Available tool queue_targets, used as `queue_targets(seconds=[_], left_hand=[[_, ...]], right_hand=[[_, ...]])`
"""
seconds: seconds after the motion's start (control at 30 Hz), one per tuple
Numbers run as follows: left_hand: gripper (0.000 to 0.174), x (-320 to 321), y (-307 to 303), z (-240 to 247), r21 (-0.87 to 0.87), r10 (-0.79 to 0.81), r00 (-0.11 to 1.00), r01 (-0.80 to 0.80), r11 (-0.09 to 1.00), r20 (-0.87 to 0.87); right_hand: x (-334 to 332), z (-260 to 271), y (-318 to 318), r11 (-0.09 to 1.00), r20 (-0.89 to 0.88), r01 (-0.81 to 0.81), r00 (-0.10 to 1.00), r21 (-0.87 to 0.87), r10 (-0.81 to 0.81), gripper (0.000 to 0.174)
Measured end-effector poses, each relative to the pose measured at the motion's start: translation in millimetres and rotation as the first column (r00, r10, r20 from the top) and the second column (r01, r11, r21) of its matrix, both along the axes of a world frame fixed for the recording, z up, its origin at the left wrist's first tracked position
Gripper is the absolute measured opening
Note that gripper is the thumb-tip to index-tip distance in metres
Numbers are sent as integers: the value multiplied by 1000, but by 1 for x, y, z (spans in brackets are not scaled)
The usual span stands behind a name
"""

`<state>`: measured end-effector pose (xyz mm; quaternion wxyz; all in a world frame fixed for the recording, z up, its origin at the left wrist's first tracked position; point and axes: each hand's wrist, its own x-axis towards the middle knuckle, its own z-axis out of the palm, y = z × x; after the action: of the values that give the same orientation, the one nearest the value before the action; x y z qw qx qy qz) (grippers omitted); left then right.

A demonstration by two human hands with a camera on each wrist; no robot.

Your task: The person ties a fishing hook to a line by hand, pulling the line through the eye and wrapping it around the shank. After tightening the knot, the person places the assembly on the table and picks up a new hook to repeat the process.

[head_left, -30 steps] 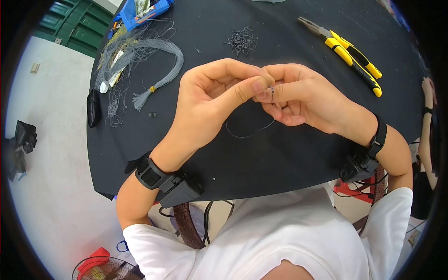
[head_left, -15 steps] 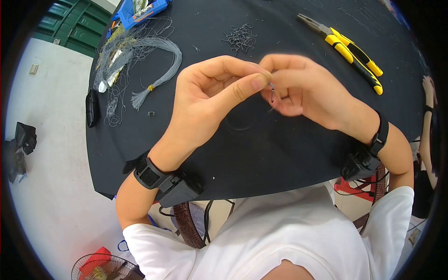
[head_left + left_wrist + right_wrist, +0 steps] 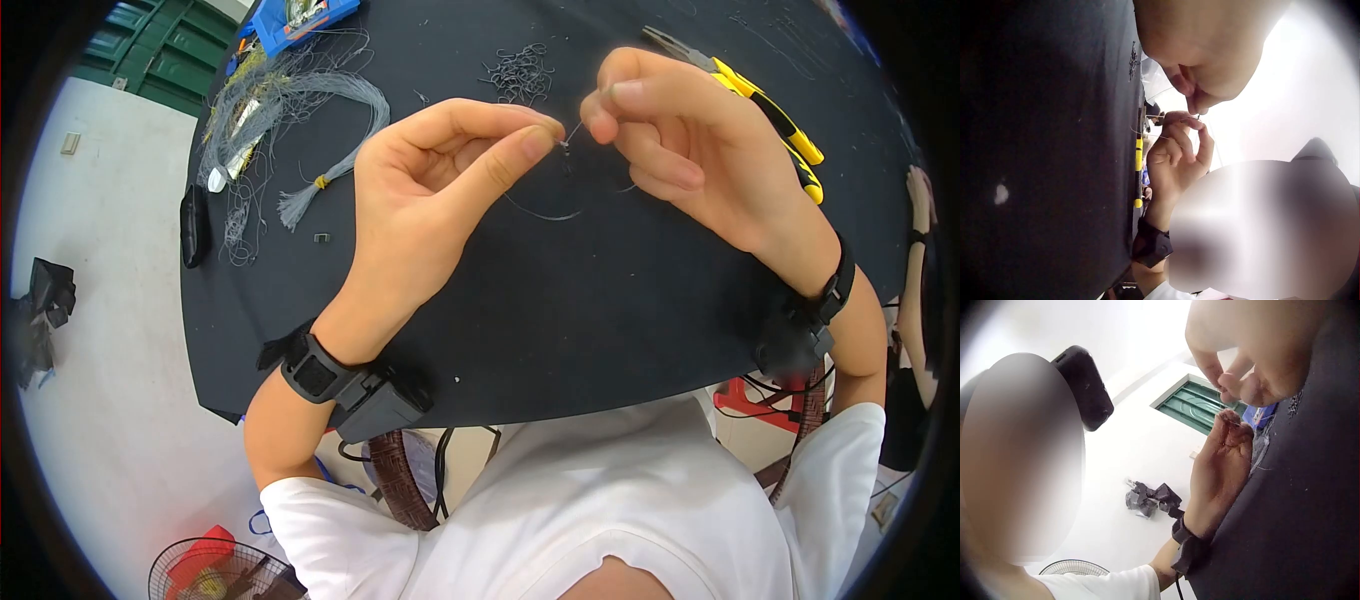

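Observation:
Over the table, my left hand (image 3: 425,190) pinches a small dark fish hook (image 3: 567,158) between thumb and forefinger; most of it is hidden by the fingertips. Thin fishing line (image 3: 548,216) hangs from there in a loose curve over the cloth. To the right and a little higher, my right hand (image 3: 705,145) pinches a short taut stretch of line between thumb and forefinger, its other fingers curled loosely. In the left wrist view both hands' fingertips are close together.
A pile of dark hooks (image 3: 520,75) lies beyond the hands. Yellow-black pliers (image 3: 790,125) lie behind the right hand. At left are a tied bundle of grey line (image 3: 372,115), a blue tray (image 3: 290,35) and a black pouch (image 3: 195,225). The table (image 3: 560,330) has a black cloth.
My right hand has left its place against the left fingertips and moved up and right, drawing line with it. My left hand has shifted slightly up and left, still pinching the hook.

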<state>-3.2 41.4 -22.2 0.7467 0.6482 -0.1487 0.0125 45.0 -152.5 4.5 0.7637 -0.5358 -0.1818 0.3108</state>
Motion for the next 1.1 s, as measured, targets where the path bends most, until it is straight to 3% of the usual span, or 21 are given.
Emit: queue_targets(seconds=[0.1, 0.2, 0.23, 0.3, 0.43, 0.53, 0.63, 0.73, 0.97, 1.1], left_hand=[[11, 0, 0, -1, 11, 3, 1000, -3, 1000, 22], [10, 1, 0, -1, 26, 12, 999, -13, 1000, 41], [10, 1, 0, -1, 32, 15, 999, -17, 999, 46], [10, 0, 0, -1, 31, 23, 999, -24, 999, 49], [11, 1, 0, -1, 20, 26, 998, -28, 999, 59], [11, 0, 0, -1, 27, 20, 998, -22, 999, 57], [14, 3, -2, -3, -29, 53, 994, -51, 998, 93], [14, 2, -2, -3, -42, 62, 994, -58, 997, 89], [14, 3, -1, -4, -69, 69, 993, -62, 996, 98], [14, 4, -1, -5, -70, 65, 994, -59, 996, 88]], right_hand=[[8, -2, -6, 979, -49, -203, 978, 34, 205, 15], [-1, 2, -4, 980, 106, -7, 994, -201, 28, 15], [-3, 1, -2, 968, 254, 58, 967, -245, 6, 13], [-8, -1, 1, 932, 532, 203, 847, -300, -13, 9], [-14, -5, -1, 914, 820, 356, 570, -193, -49, 8], [-15, -3, -1, 906, 929, 398, 370, -143, -16, 10], [-16, -3, -1, 902, 936, 405, 351, -152, 0, 12], [-19, -4, 1, 906, 921, 385, 389, -175, 12, 10], [-24, -21, 8, 948, 575, 191, 818, -255, -10, 5], [-24, -27, 13, 972, 365, 97, 931, -213, -13, 10]])
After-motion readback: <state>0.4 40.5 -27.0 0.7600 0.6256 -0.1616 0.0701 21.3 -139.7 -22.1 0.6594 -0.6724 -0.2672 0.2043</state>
